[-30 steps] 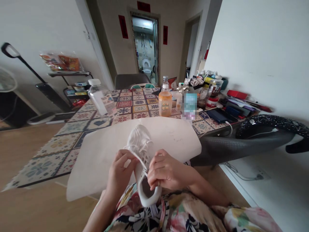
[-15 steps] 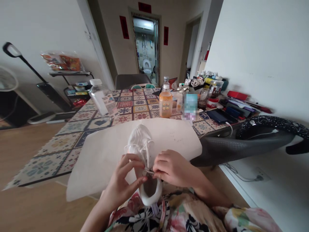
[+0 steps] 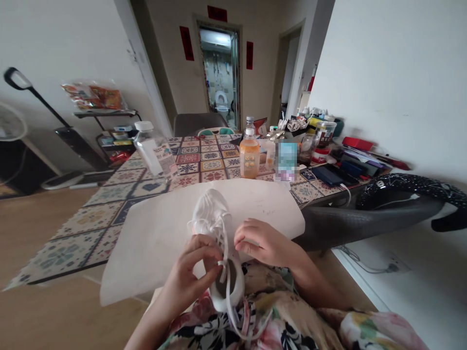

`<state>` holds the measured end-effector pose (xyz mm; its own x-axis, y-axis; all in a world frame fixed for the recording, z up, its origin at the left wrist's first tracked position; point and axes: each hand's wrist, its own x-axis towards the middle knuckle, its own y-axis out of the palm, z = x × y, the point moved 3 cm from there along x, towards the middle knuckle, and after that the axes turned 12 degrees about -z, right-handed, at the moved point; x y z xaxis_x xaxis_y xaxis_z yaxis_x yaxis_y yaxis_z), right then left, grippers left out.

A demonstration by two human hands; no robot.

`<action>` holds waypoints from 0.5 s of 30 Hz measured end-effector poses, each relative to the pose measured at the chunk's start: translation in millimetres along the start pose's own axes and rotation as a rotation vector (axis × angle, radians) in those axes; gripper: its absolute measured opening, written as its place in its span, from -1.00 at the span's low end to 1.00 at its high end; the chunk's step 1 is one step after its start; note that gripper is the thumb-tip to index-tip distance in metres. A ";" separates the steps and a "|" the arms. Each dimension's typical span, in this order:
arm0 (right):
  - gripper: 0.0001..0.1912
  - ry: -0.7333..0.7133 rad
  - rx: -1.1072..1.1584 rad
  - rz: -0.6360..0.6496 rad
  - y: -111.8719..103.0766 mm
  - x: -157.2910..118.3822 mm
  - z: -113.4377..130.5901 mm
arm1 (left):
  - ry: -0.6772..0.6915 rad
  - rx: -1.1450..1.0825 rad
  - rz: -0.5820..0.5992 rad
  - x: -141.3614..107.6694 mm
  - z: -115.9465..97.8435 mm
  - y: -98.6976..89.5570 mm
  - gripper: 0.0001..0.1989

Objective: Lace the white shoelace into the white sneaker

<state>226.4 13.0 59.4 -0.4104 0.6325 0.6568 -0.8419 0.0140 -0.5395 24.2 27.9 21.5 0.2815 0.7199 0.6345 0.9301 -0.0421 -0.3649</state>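
Observation:
A white sneaker point(image 3: 210, 210) rests with its toe on a white sheet point(image 3: 153, 233) and its heel toward my lap. My left hand point(image 3: 199, 262) is at the left of the shoe's opening, with thumb and fingertips pinched on the white shoelace point(image 3: 224, 243). The lace runs over the tongue area, and a long loose length of it hangs past the heel onto the patterned clothing. To the right of the shoe, my right hand point(image 3: 255, 240) is raised with curled fingers slightly apart, holding nothing that I can see.
Behind the sheet on the tiled-pattern tablecloth point(image 3: 189, 158) stand a large clear bottle point(image 3: 155, 150) at left and an orange drink bottle point(image 3: 249, 158) near the middle. Jars, papers and a dark phone point(image 3: 333, 175) lie at right, beside a grey chair point(image 3: 339, 226).
My right hand has let go of the lace and moved slightly up and away from the shoe. A long lace end now hangs over the heel. My left hand still pinches near the opening.

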 end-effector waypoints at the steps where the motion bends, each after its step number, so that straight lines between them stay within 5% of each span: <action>1: -0.87 0.004 -0.019 0.020 4.8 -1.3 -2.0 | -0.010 -0.003 0.013 0.4 -1.9 0.3 -0.93; 15: -0.93 -0.118 -0.067 0.069 27.4 0.7 8.1 | -0.189 -0.262 0.093 -5.0 1.9 -4.7 -0.66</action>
<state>200.2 7.5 49.3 -0.5082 0.5383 0.6723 -0.7864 0.0281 -0.6171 17.9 25.9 18.8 0.3419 0.8194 0.4601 0.9385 -0.2726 -0.2119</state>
